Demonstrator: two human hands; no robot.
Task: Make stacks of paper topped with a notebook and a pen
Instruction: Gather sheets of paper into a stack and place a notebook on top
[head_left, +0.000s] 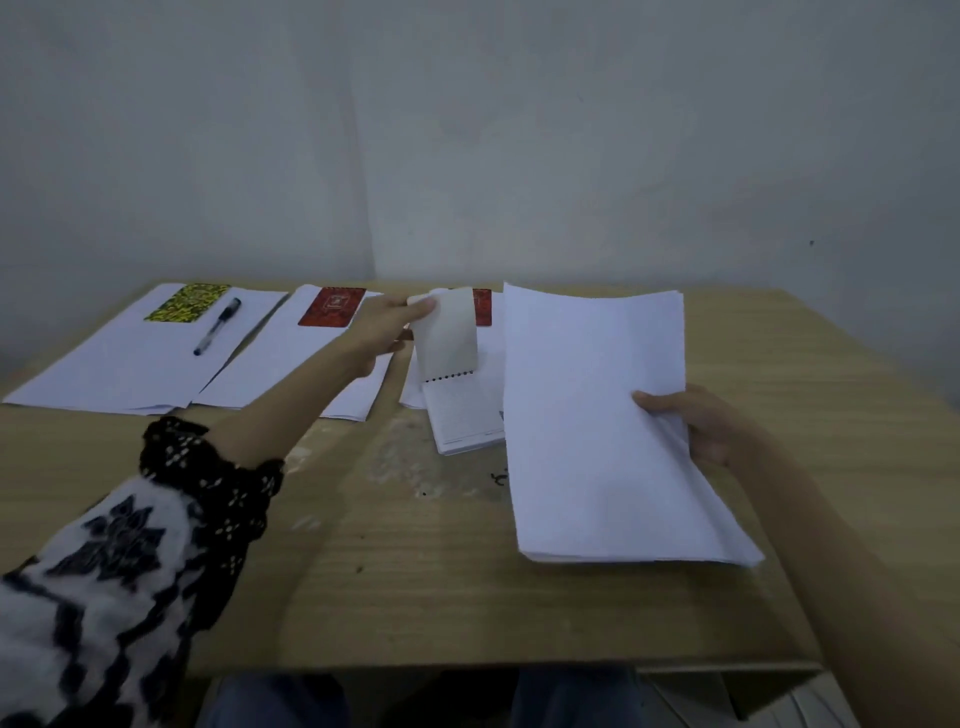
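Note:
My right hand (698, 426) grips a thick stack of white paper (597, 415), held tilted above the right half of the wooden table (389, 545). My left hand (387, 325) pinches the lifted cover of a spiral notebook (465, 415) that lies open in the middle, partly behind the held stack. At far left a paper stack (119, 369) carries a yellow-black notebook (188, 302) and a pen (218, 326). Beside it a second paper stack (280, 358) carries a red notebook (331, 306). Another red notebook (482, 306) shows behind the lifted cover, on a third paper pile (415, 384).
A grey wall (467, 130) closes off the table's far edge. The near edge of the table runs just above my lap. Bare, scuffed wood lies in front of the open notebook, between my two arms.

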